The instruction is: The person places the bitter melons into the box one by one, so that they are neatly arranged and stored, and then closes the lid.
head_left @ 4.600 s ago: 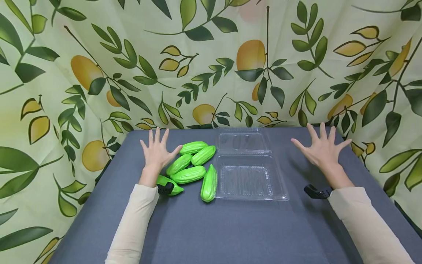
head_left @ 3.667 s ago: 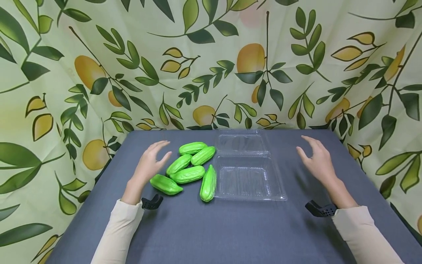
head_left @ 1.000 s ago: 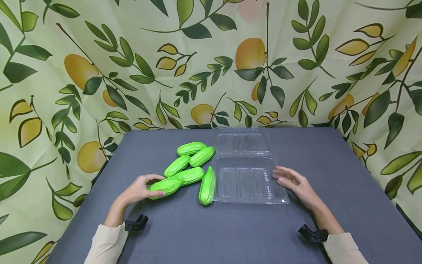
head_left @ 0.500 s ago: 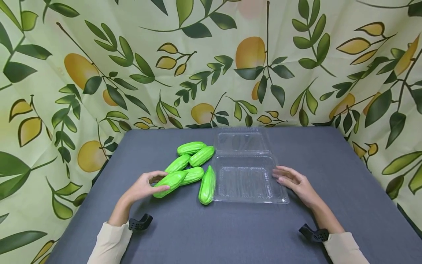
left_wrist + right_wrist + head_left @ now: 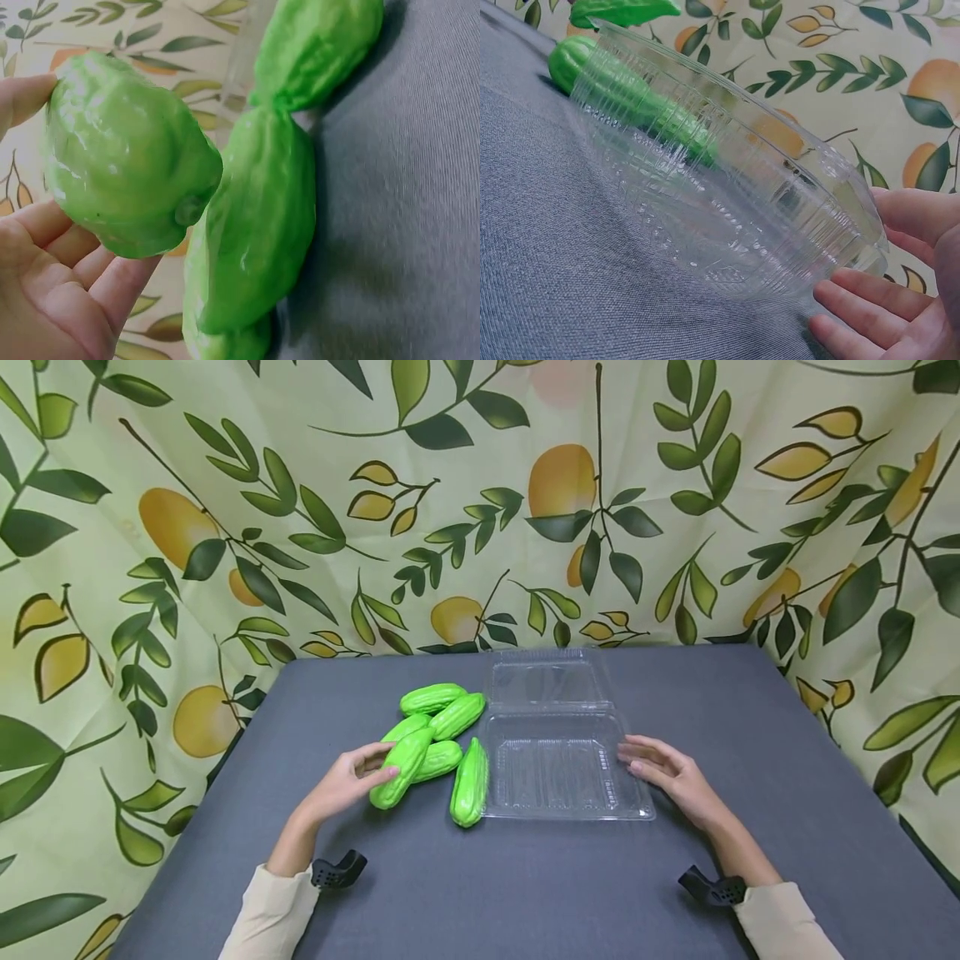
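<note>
My left hand (image 5: 351,777) grips a bright green, ridged bitter melon (image 5: 401,768), thumb on one side and fingers on the other. In the left wrist view this bitter melon (image 5: 131,161) is raised off the table, its blunt end towards the camera. Other bitter melons (image 5: 457,717) lie just behind and beside it, and one (image 5: 469,782) lies against the left side of a clear plastic clamshell container (image 5: 558,817). The container lies with its lid folded back. My right hand (image 5: 671,777) holds the container's right rim, thumb and fingers around the clear wall (image 5: 832,247).
A grey cloth-covered table (image 5: 480,893) bears everything. The container's lid (image 5: 551,681) lies flat towards the back edge. Behind the table hangs a curtain (image 5: 480,527) printed with leaves and fruit. Each wrist wears a black camera mount (image 5: 339,870).
Both hands came down from spread above the table. My left hand took the near-left bitter melon, lifted and turned it, and moved it right. My right hand went to the container's rim and has stayed.
</note>
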`<state>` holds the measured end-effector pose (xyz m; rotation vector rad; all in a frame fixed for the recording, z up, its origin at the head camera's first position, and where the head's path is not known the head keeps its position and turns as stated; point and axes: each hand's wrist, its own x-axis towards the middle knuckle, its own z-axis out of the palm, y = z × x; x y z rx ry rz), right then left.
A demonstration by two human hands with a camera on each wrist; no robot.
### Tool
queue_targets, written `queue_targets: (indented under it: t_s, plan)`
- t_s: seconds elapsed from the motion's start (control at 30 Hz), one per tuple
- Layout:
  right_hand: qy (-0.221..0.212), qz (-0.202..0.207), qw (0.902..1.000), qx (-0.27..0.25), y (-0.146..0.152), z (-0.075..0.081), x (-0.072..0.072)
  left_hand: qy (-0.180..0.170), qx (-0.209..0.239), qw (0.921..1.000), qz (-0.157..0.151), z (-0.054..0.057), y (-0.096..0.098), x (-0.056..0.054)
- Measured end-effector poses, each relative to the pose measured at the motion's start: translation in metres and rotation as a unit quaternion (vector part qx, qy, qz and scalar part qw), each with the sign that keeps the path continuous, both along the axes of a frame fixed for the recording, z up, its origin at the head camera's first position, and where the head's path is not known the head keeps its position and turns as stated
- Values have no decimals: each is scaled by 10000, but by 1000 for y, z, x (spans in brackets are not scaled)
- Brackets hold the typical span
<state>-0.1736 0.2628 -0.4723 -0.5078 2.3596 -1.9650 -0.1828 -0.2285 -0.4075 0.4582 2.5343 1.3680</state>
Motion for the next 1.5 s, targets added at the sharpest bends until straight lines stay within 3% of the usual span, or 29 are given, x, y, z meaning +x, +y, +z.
queue_targets:
  t_s: [0.27,0.57,0.9,1.13,1.5]
  plan:
    - [-53,-6,9999,145,-1,1,-2,-132,375,9991,129,0,13,-2]
    - [5,-55,9997,238,2,0,0,-421,481,9971,410,-5,34,-8]
    - [35,5,9999,144,1,1,0,-866,1132,9870,746,-7,55,-10]
    - [-10,-44,9998,215,0,2,0,-1235,1704,9762,529,-6,69,-12]
    - [-115,-84,9998,162,0,0,0,-1269,1923,9731,88,-10,91,-15]
